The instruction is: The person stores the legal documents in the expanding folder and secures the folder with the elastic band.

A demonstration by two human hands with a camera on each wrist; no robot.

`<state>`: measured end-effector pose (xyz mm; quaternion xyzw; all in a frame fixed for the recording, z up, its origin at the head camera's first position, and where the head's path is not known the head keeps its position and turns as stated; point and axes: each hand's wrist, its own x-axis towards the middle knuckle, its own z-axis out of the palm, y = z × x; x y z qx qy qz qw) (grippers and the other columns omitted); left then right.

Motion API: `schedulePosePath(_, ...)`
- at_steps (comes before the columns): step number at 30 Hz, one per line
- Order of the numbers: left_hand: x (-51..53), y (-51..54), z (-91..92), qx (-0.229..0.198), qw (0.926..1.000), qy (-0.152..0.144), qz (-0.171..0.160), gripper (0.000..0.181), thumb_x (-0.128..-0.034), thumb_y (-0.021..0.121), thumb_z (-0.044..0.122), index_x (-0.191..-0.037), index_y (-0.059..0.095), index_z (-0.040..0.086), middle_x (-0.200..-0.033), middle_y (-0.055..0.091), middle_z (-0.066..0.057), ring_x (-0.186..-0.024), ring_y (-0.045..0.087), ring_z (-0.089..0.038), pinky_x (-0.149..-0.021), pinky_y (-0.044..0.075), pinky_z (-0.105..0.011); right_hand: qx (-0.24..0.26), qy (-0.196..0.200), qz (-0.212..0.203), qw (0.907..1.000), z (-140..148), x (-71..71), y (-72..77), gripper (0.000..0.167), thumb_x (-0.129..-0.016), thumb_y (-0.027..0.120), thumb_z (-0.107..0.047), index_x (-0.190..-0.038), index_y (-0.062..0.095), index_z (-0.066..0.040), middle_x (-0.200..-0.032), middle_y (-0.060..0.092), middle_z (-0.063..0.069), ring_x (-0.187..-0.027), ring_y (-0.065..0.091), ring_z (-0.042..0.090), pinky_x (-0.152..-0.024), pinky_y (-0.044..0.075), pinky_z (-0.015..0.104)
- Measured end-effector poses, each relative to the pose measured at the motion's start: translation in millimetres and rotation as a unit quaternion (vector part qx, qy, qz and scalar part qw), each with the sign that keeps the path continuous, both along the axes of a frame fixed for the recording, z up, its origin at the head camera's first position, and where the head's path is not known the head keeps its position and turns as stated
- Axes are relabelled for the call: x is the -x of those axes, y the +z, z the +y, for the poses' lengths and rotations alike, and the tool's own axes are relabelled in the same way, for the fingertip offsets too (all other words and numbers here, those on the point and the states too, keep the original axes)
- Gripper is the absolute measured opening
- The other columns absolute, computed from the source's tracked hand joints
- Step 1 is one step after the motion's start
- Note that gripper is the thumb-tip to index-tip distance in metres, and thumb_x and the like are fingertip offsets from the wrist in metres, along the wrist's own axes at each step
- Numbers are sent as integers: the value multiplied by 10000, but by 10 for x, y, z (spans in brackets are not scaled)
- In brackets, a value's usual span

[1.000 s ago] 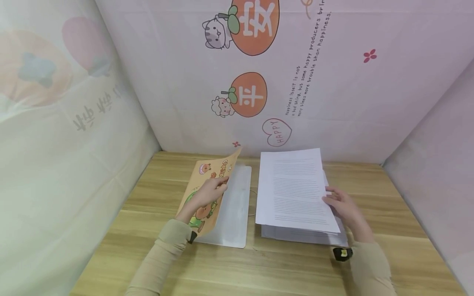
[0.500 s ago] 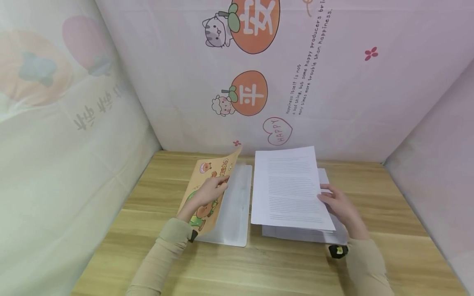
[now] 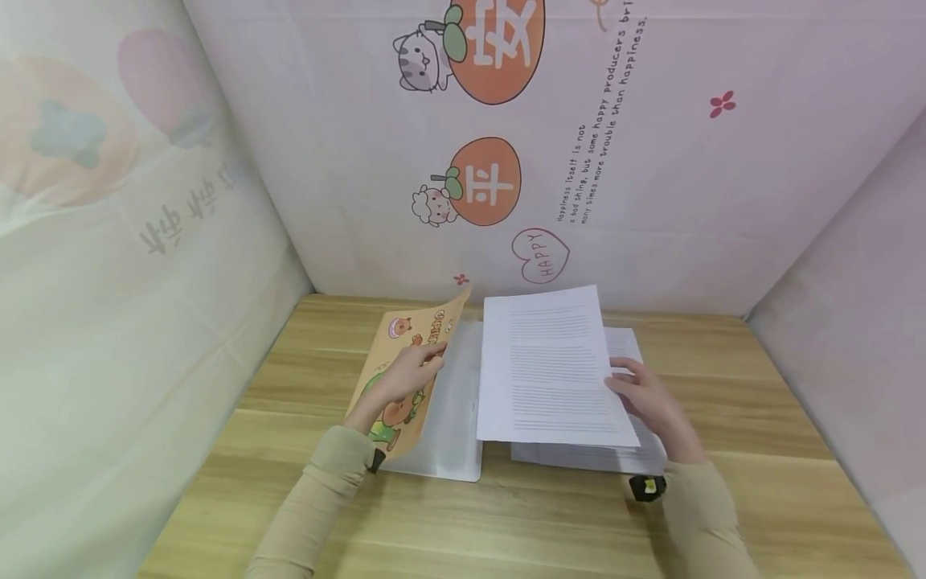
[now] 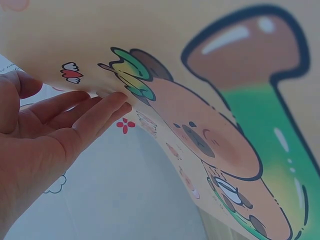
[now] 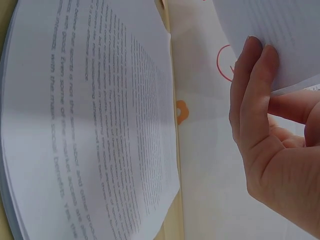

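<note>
A file folder with an orange cartoon cover lies at the left of the table, its cover raised and a pale inner side exposed. My left hand holds the cover's free edge; in the left wrist view the fingers reach beneath it, with the thumb opposite. At its right edge, printed paper is pinched by my right hand, lifted and tilted, its left side overlapping the folder's inner side. Below it lies a stack of printed sheets, seen close up in the right wrist view.
The wood-grain table ends at a white cloth wall printed with cartoon fruit and lettering. More cloth walls stand at the left and right.
My right hand has carried the lifted paper leftward, off part of the stack and over the folder's edge. The left hand and the raised cover have stayed in place.
</note>
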<state>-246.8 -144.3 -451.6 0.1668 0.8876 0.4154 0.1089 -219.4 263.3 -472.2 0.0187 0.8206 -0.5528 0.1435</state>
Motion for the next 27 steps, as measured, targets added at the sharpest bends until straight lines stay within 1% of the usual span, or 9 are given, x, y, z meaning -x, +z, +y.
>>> schedulePosePath(3,1,3,-2,-15,10000,-9,-23,540,-990,382,222,-1489,427,20,-1086,690,-299,-392,170,-65,-361,214,-209,28,41,45,10000,-36,3,-5,572,-1017,510,-177,-1496,303,56,-1422,440,373,-927,576,9,-765,518,179)
schedulePosePath(6,0,4,-1,-56,10000,-44,31,542,-985,391,213,-1482,428,0,-1328,615,-269,-400,179,-67,-367,217,-208,3,43,90,10000,-72,12,-9,570,-1012,522,-181,-1490,320,55,-1417,450,372,-924,572,2,-765,511,171)
schedulePosePath(8,-4,9,1,-78,9999,-53,62,544,-979,396,208,-1478,432,-7,-1402,562,-256,-402,179,-70,-367,217,-208,-20,91,115,9999,-93,22,-13,572,-1014,519,-184,-1490,317,60,-1422,443,376,-943,571,11,-775,508,167)
schedulePosePath(15,-13,18,11,27,9999,31,151,537,-974,400,202,-1471,450,7,-1415,567,-217,-441,244,-52,-385,233,-211,-71,150,87,9998,-191,25,15,563,-1013,520,-190,-1488,331,46,-1441,437,365,-1043,587,97,-804,495,166)
schedulePosePath(19,-21,19,13,79,9998,88,167,533,-974,400,202,-1472,454,19,-1420,569,-198,-465,242,-76,-389,232,-210,-91,214,129,9996,-253,35,23,561,-1010,524,-181,-1483,334,53,-1435,448,366,-1061,603,135,-800,499,179)
schedulePosePath(21,-22,16,13,85,9997,103,196,526,-977,403,201,-1469,460,22,-1427,565,-190,-529,338,-45,-391,234,-211,-124,215,143,9996,-277,49,14,559,-1007,530,-188,-1481,346,45,-1434,458,358,-1074,611,158,-801,498,182)
schedulePosePath(22,-23,17,12,78,9998,92,187,527,-979,401,202,-1471,457,21,-1430,561,-193,-508,300,-66,-389,232,-211,-113,236,157,9995,-286,53,10,560,-1004,534,-190,-1478,349,45,-1429,463,360,-1081,616,179,-803,501,189)
schedulePosePath(26,-24,25,11,47,9998,40,173,525,-986,398,206,-1473,451,17,-1431,553,-212,-482,292,-38,-391,237,-208,-147,345,209,9991,-309,64,-8,574,-995,549,-245,-1460,371,41,-1416,470,364,-1095,625,218,-816,507,218)
schedulePosePath(27,-25,30,10,35,9999,21,148,527,-987,396,206,-1476,445,14,-1430,550,-221,-443,231,-54,-390,235,-205,-164,370,211,9990,-314,64,-7,580,-992,551,-258,-1458,373,38,-1416,471,362,-1098,626,221,-828,510,230)
